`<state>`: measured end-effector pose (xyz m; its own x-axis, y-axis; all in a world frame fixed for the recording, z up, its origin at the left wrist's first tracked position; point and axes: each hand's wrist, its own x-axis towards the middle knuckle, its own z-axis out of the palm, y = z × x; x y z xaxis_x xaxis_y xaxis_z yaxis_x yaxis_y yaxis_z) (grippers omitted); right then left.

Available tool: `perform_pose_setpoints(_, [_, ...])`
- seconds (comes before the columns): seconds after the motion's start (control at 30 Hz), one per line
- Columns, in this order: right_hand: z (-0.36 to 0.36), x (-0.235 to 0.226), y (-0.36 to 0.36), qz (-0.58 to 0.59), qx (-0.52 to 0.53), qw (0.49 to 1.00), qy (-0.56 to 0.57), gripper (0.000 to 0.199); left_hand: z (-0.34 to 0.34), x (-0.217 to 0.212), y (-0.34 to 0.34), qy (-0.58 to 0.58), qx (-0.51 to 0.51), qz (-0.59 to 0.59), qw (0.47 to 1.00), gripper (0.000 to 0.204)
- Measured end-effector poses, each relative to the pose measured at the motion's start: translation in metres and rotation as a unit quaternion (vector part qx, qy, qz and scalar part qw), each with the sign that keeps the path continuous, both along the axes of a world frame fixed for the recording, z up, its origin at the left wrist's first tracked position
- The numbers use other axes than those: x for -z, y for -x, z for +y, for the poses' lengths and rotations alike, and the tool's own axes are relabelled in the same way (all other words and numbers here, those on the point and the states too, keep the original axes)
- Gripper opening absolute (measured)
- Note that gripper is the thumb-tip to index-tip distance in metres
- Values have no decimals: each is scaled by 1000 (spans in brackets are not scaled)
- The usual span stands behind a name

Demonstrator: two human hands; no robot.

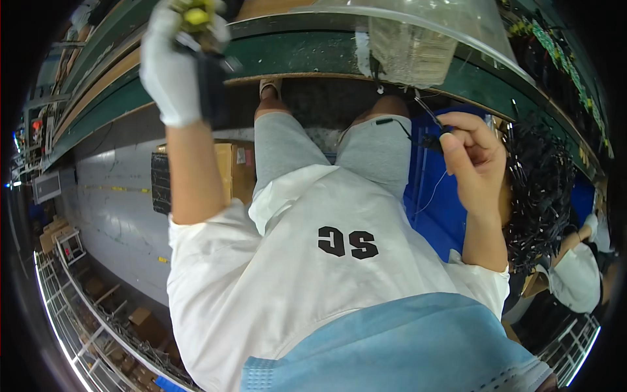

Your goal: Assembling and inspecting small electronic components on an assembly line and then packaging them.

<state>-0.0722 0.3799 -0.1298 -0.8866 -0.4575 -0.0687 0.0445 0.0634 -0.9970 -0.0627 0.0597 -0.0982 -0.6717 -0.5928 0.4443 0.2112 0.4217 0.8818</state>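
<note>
My left hand point(171, 81), in a white glove, is raised over the bench at the upper left. Its fingers are closed around a yellow-and-dark object point(196, 18), blurred so that its kind is unclear. A black piece point(212, 88) hangs beside the gloved palm. My bare right hand point(475, 157) is in front of the bench edge at the right. Thumb and forefinger pinch a thin black cable point(403, 129) with a small black part on it. A slim metallic piece point(428, 108) sticks out from the same fingers toward the bench.
The green bench edge point(300, 55) runs across the top. A clear plastic sheet or bin with a pale block point(418, 52) is on it. Bundled black cables point(542, 176) hang at the right by a blue bin point(428, 209). A cardboard box point(241, 171) stands at left; another person point(575, 277) works far right.
</note>
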Motion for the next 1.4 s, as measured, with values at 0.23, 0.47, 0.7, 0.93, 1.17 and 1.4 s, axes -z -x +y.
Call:
perform_pose_setpoints(0.23, [-24, 50, -17, 111, -54, 992, 16, 24, 79, 109, -74, -397, 303, -99, 861, 51])
perform_pose_setpoints(0.47, [-23, 61, -17, 166, -62, 983, -51, 22, 110, 138, -81, -475, 292, -92, 825, 44])
perform_pose_setpoints(0.7, [-19, 60, -14, 165, -63, 981, -77, 21, 109, 133, -75, -466, 301, -83, 828, 42])
perform_pose_setpoints(0.93, [-22, 59, -13, 130, -62, 988, -62, 21, 108, 134, -76, -449, 304, -84, 836, 43])
perform_pose_setpoints(1.17, [-21, 61, -13, 123, -66, 988, -72, 21, 105, 134, -76, -442, 315, -74, 837, 43])
perform_pose_setpoints(1.4, [-21, 62, -13, 91, -62, 991, -71, 22, 100, 130, -74, -368, 311, -87, 872, 38])
